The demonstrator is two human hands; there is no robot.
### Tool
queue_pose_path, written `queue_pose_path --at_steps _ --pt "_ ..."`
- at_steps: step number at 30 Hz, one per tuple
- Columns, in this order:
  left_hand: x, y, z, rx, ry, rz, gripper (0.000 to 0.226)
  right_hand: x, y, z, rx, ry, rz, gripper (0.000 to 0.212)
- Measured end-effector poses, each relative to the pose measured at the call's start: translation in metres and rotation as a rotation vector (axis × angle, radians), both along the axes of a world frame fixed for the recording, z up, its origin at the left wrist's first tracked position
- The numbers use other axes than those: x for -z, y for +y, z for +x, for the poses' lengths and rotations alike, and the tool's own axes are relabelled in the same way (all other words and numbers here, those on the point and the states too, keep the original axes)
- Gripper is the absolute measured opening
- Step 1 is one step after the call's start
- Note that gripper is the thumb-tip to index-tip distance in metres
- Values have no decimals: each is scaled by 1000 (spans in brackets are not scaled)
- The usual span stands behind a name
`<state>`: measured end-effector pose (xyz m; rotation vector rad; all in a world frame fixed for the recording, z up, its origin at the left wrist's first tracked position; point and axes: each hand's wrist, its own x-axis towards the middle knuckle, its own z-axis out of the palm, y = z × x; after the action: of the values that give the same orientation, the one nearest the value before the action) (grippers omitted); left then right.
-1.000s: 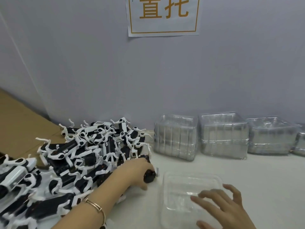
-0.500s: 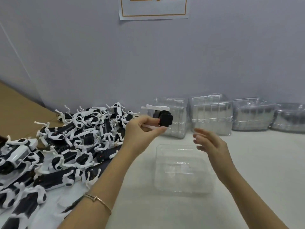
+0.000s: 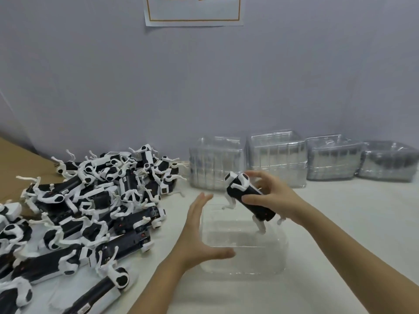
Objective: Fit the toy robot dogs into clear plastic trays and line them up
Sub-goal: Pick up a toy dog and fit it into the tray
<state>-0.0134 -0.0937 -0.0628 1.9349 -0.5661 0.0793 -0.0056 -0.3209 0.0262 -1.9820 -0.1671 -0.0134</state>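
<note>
My right hand (image 3: pixel 273 196) grips a black-and-white toy robot dog (image 3: pixel 246 197) by its body. The dog hangs tilted over a clear plastic tray (image 3: pixel 242 257) on the white table, legs pointing down toward the tray. My left hand (image 3: pixel 199 232) is spread open at the tray's left side, fingers straight, thumb along the tray's near-left rim. A big pile of toy robot dogs (image 3: pixel 90 207) lies to the left.
Stacks of clear plastic trays (image 3: pixel 276 159) stand in a row along the grey wall behind the hands. A paper sign (image 3: pixel 192 10) hangs on the wall. Brown cardboard (image 3: pixel 18 164) lies at the far left behind the pile.
The dog passed from my left hand to my right hand and came down over the tray. My left hand let go and dropped to the tray's left side.
</note>
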Motion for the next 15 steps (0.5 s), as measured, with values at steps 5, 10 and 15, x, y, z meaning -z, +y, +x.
queue_pose_path --at_steps 5,10,15 --pt "25 0 3 37 112 23 124 28 14 7 -135 -74 -212 41" --pt "27 1 4 -13 179 -74 123 32 10 17 -270 -105 -596 38" --pt "29 2 2 -23 186 -56 125 47 8 20 -310 -178 -899 45"
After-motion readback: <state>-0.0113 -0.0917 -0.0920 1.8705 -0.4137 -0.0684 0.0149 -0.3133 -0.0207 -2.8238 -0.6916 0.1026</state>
